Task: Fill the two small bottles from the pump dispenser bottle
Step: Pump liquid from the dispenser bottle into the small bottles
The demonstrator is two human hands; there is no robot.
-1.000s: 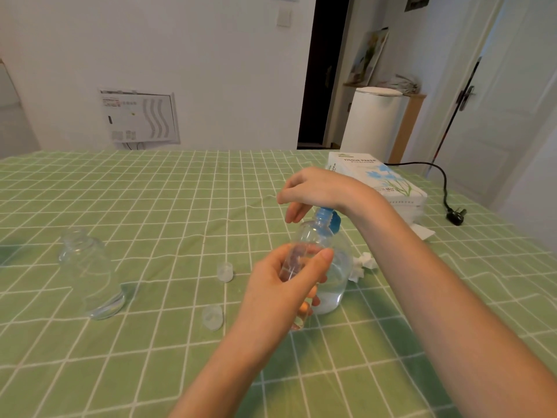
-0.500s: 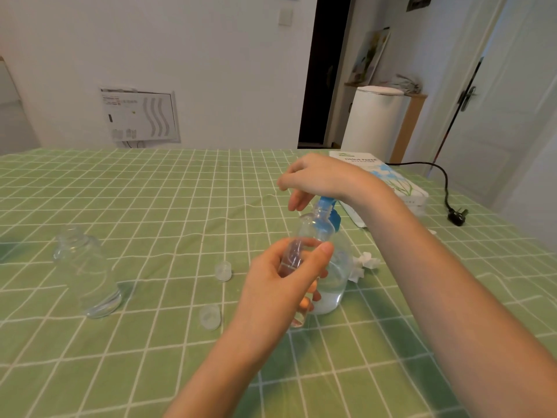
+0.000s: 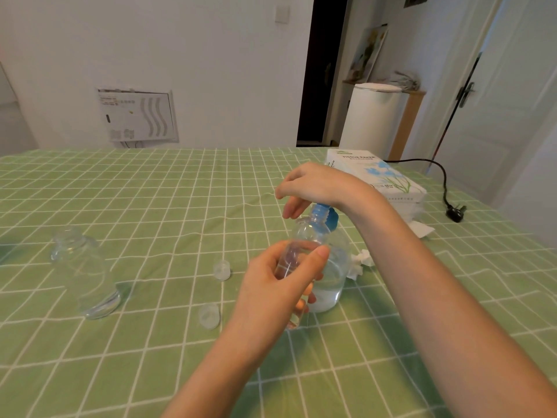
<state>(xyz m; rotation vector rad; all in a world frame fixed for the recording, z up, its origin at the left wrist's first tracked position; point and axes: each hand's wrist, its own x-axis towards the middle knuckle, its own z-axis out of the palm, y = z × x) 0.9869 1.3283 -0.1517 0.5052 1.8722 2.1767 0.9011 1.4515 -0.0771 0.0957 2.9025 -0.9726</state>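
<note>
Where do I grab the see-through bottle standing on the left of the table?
Probably round the middle of the clear bottle, coming in from the side nearest you. It stands upright with its cap off, so a side grip on the round body should keep the open mouth up; the neck is narrower.

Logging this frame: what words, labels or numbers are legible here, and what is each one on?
"TISSUE PAPER": on top of the tissue box.
Smaller print below that and along the box's edge: too blurred to read.
Wall panel: small labels, too small to read.
Small bottle in the left hand, pump bottle, standing bottle: no text visible.
</note>
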